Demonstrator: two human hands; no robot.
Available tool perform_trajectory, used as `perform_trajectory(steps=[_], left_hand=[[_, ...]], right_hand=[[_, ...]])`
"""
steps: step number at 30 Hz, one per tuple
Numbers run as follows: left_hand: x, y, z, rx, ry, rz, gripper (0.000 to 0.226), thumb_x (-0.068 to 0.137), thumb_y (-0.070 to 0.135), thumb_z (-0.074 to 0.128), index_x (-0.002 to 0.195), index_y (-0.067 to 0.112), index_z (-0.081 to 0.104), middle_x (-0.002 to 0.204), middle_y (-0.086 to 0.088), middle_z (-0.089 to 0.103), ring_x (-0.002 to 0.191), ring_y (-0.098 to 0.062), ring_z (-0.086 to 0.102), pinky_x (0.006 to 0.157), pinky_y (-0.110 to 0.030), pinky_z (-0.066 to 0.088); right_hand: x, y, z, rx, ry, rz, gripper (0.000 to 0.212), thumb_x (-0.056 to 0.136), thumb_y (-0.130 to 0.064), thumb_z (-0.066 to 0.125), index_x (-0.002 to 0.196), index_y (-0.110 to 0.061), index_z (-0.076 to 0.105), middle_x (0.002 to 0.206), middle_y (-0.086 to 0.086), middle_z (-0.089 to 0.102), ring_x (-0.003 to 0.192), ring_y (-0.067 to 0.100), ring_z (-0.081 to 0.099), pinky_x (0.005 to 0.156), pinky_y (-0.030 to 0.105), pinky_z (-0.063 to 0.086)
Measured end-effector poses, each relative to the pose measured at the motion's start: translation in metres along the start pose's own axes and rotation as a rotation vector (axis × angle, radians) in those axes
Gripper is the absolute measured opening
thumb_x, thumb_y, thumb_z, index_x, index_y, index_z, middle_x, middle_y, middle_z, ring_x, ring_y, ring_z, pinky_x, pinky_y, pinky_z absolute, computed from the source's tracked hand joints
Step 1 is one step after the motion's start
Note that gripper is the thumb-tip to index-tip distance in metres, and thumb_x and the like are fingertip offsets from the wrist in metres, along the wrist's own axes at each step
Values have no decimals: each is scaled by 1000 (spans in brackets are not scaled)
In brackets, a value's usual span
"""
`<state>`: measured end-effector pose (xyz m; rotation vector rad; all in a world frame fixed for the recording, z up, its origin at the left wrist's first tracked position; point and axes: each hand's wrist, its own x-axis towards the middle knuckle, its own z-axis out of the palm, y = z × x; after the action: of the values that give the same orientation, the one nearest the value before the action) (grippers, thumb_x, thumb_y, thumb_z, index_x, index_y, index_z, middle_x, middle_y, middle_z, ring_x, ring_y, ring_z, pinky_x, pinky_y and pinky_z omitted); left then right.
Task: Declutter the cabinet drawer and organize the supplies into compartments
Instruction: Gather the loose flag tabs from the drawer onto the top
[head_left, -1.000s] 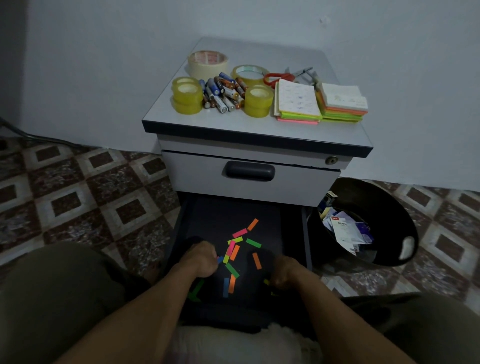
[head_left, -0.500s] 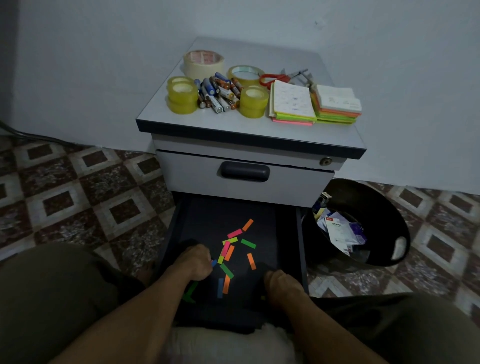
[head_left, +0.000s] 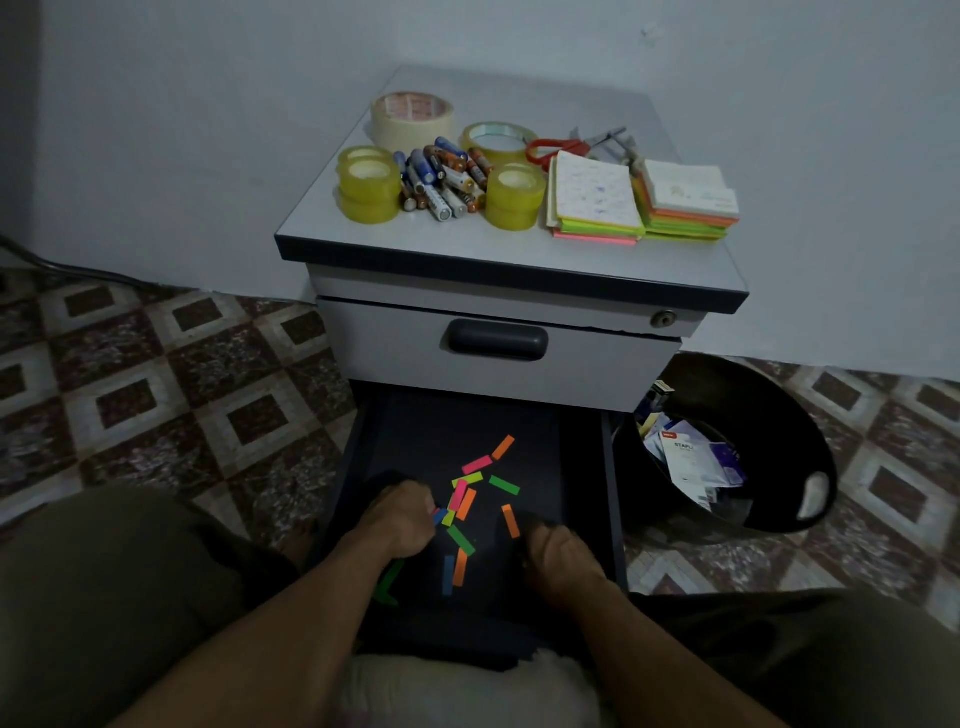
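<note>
The dark lower drawer (head_left: 582, 467) is pulled out and holds several loose paper tabs (head_left: 501, 486) in pink, orange, green, yellow and blue. My left hand (head_left: 400, 519) rests in the drawer's left part, its fingers curled onto a blue and a red tab at the edge of the pile. My right hand (head_left: 558, 558) lies knuckles-up in the front right part, just below an orange tab (head_left: 510, 521). Its fingertips are hidden underneath. A green tab (head_left: 388, 582) lies beside my left wrist.
On the cabinet top (head_left: 467, 244) stand tape rolls (head_left: 368, 189), a heap of batteries (head_left: 441, 179), red scissors (head_left: 553, 148) and sticky-note pads (head_left: 595, 200). The upper drawer (head_left: 496, 340) is closed. A black bin (head_left: 753, 441) with paper scraps stands to the right. My knees flank the drawer.
My right hand has slid a little toward the drawer's front and covers a yellow tab seen earlier. My left hand stays at the pile's edge. The view has shifted slightly.
</note>
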<state>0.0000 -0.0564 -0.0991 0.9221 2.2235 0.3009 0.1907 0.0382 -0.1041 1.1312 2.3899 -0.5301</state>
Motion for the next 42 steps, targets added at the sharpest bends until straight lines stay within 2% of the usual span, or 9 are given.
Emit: perform_trajectory(steps=[5,9,14,19,24,27,33,37,42], left_hand=[[2,1,0,-82,69,7,18,88,3,63,84,21,62,91,2,64,84,-13,63,75,-29,56],[5,8,2,-194,96,13,18,84,5,70,79,21,65,86,2,68,81,-13,65,76,-34,59],[8,22,7,-280,68,-30,15,80,5,76,80,18,68,85,0,69,81,-13,67,77,-33,60],[10,18,11,-257,76,-66,13,81,5,73,79,16,67,84,0,69,81,-14,67,76,-33,60],[10,14,11,-254,82,-91,13,83,10,75,82,20,66,87,2,68,82,-12,65,76,-31,58],[10,14,12,-244,92,-100,13,84,11,74,85,21,66,88,3,68,82,-10,64,73,-28,56],[9,13,13,-220,98,-85,15,86,8,70,85,22,64,90,2,66,83,-11,64,76,-30,57],[7,15,14,-207,90,-78,19,85,7,70,80,22,61,91,0,67,84,-13,64,78,-33,59],[3,17,15,-167,80,-62,17,87,5,66,84,22,63,89,1,65,83,-13,64,80,-36,60]], right_hand=[[6,-6,-2,180,6,52,23,96,-25,58,116,-14,60,114,7,65,98,19,63,88,31,54],[15,-13,-9,351,83,82,28,94,-21,64,120,-14,57,113,6,63,88,15,59,72,22,47],[22,-20,-10,487,173,124,27,91,-18,67,116,-11,60,112,7,65,95,17,64,76,24,55],[23,-27,-2,494,222,165,40,89,-23,69,124,-14,51,117,7,61,101,19,63,82,29,55],[27,-29,-1,506,194,208,29,92,-22,66,119,-16,55,108,1,63,89,10,61,78,24,55],[29,-29,-2,474,156,168,27,94,-22,63,120,-17,57,111,1,60,86,7,55,74,20,50],[22,-25,0,426,135,51,28,97,-21,57,125,-21,52,117,1,58,101,11,60,88,29,55],[18,-17,-1,463,114,-42,29,97,-17,59,124,-22,51,116,-3,55,93,7,55,66,17,48],[13,-10,-3,439,49,-75,39,94,-9,58,130,-21,47,118,-3,51,99,9,56,77,20,51]])
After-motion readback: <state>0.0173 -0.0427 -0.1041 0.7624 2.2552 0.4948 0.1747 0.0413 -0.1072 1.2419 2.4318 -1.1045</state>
